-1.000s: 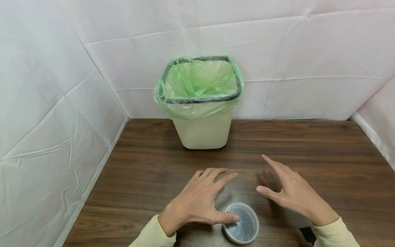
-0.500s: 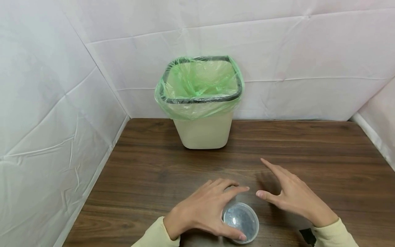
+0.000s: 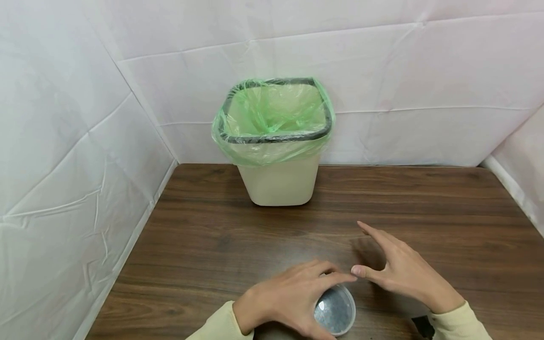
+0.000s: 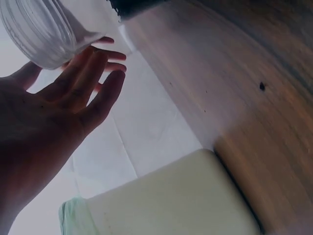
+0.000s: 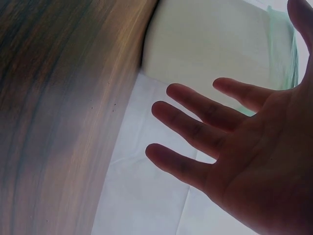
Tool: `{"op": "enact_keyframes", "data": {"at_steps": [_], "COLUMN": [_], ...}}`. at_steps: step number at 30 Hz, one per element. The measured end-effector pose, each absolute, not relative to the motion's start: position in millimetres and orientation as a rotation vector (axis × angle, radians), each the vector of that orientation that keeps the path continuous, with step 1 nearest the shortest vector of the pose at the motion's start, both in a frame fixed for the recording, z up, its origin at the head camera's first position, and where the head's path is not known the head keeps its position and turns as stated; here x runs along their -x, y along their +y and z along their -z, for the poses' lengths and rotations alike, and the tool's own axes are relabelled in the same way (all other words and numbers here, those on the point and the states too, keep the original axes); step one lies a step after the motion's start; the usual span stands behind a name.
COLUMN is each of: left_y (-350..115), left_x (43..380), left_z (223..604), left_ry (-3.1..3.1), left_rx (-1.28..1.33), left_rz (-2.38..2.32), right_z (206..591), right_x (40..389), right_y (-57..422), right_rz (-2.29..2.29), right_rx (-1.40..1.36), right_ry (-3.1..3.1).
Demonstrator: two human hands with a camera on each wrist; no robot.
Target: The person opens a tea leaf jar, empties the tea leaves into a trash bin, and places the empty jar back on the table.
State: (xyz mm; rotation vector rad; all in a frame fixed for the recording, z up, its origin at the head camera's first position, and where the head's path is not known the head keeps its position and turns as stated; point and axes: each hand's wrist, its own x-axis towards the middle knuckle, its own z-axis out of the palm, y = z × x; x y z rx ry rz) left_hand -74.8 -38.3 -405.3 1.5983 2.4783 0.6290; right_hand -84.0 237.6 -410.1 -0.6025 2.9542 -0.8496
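Here is the left hand (image 3: 293,297), bent in a wide curve over the round clear tub (image 3: 336,309), which sits low on the brown bench (image 3: 204,255); whether skin actually meets plastic, one cannot tell. Across from it the right hand (image 3: 401,271) holds nothing, thumb and fingers well apart, its thumb tip just beside the left forefinger. A black patch (image 3: 422,326) lies by the right sleeve (image 3: 459,323), and beyond stands the pale bin (image 3: 280,184), lined with a green bag (image 3: 276,153).
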Motion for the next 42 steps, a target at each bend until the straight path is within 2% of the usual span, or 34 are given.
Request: {"op": "enact_keyframes", "data": {"at_steps": [18,42], "left_y": [-34,-42], "left_x": [76,84], "left_z": [411,408], "left_ry": [2.393,2.483], "left_rx": [-1.601,-1.527], "left_rz": [-0.592,-0.919], "right_z": [412,416], "right_x": [86,88], "right_y": [235,234], "right_rz": [0.843,1.066], "right_rx": [0.63,0.784], "right_ry": [2.946,2.937]}}
